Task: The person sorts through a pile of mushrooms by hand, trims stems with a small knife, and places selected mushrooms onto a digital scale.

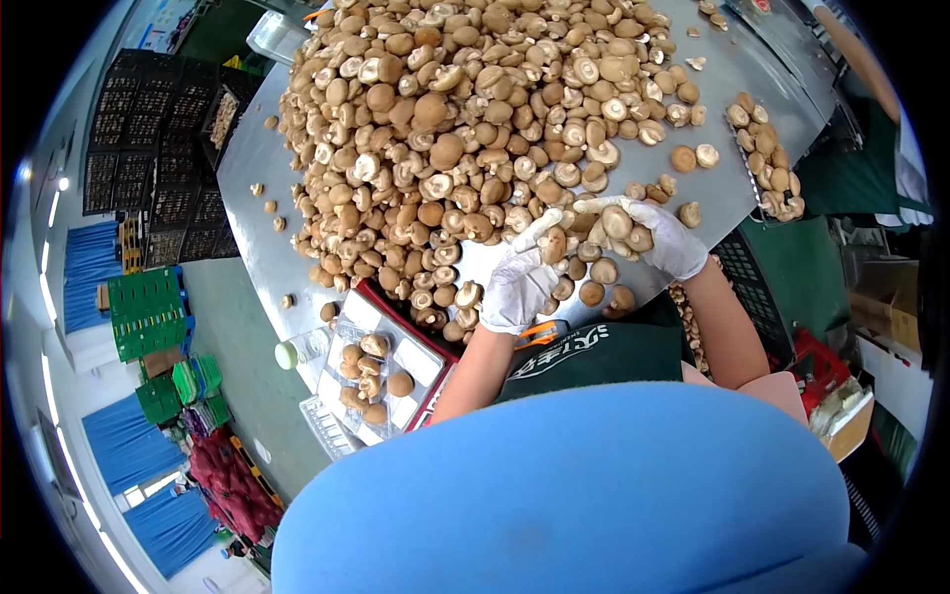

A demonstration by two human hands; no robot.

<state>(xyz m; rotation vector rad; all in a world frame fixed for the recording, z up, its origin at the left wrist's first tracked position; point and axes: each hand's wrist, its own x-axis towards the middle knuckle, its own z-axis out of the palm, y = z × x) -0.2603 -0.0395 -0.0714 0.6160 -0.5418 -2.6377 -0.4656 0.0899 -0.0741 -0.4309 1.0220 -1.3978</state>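
Note:
A large heap of brown shiitake mushrooms (445, 148) covers the metal table (262, 238) in front of me. My left hand (522, 281), in a white glove, is closed on one mushroom (552, 246) at the heap's near edge. Several mushrooms (617, 224) sit in the curled fingers of my gloved right hand (669, 240), close beside the left. Loose mushrooms (592, 293) lie just below both hands. To the left, a clear plastic tray (341, 384) with several mushrooms rests on a white-topped scale (424, 371) with red sides.
Another filled tray (760, 188) is at the table's right. Beyond it stands a person in a green apron (856, 163), one arm extended. A black crate (757, 287) is beside me on the right. Stacked black crates (148, 148) and green crates (148, 312) stand at left.

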